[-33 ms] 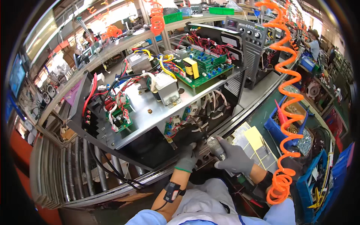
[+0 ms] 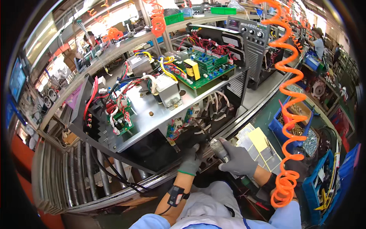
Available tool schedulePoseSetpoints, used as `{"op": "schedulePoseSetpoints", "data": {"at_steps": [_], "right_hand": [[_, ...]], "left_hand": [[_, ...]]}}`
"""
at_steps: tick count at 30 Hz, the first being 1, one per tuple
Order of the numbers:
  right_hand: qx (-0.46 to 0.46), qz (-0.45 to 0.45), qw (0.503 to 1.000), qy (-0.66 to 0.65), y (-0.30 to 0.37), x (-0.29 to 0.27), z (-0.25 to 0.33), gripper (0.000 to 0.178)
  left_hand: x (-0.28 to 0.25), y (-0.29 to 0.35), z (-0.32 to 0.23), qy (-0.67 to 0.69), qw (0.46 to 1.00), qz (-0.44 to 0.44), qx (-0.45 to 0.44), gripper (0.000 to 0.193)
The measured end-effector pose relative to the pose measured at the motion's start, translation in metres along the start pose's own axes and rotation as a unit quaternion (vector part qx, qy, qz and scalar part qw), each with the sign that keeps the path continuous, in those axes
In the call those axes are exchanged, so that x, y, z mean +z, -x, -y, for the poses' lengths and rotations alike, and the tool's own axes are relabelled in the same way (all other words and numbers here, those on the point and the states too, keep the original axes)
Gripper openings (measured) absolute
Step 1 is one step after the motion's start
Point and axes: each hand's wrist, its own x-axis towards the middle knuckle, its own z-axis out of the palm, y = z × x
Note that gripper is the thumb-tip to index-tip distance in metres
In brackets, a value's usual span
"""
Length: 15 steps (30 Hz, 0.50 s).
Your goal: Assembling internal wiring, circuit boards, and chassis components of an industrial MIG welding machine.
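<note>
My right hand (image 2: 241,159), in a grey glove, is wrapped round a pneumatic screwdriver (image 2: 220,149) with a metal front and a greenish body. Its nose points toward the lower front edge of an open welding machine chassis (image 2: 141,147). Close to that nose is my left hand (image 2: 190,160), also gloved, with fingers bent together against the dark front of the chassis. Whatever those fingers pinch is hidden. On the chassis's metal shelf sit a green circuit board (image 2: 207,81) with a yellow transformer (image 2: 191,69), a silver boxed component (image 2: 167,91) and bundled wires.
Metal rollers (image 2: 88,171) carry the chassis. An orange coiled hose (image 2: 291,72) hangs on the right, near a blue bin (image 2: 274,124) of small fasteners. A yellow paper (image 2: 260,139) lies on the bench. Behind stands another machine (image 2: 259,49). A person (image 2: 318,42) works far right.
</note>
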Motion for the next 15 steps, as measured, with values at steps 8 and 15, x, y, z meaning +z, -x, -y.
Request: {"op": "schedulePoseSetpoints", "data": {"at_steps": [8, 15], "right_hand": [[-0.009, 0.027, 0.999, 0.027, 0.013, -0.009, 0.007, 0.102], [-0.037, 0.043, 0.997, -0.059, 0.053, -0.004, 0.001, 0.102]], "left_hand": [[-0.004, 0.007, -0.02, -0.103, 0.994, -0.003, -0.019, 0.017], [-0.001, -0.002, -0.033, -0.052, 0.996, 0.04, 0.063, 0.016]]}}
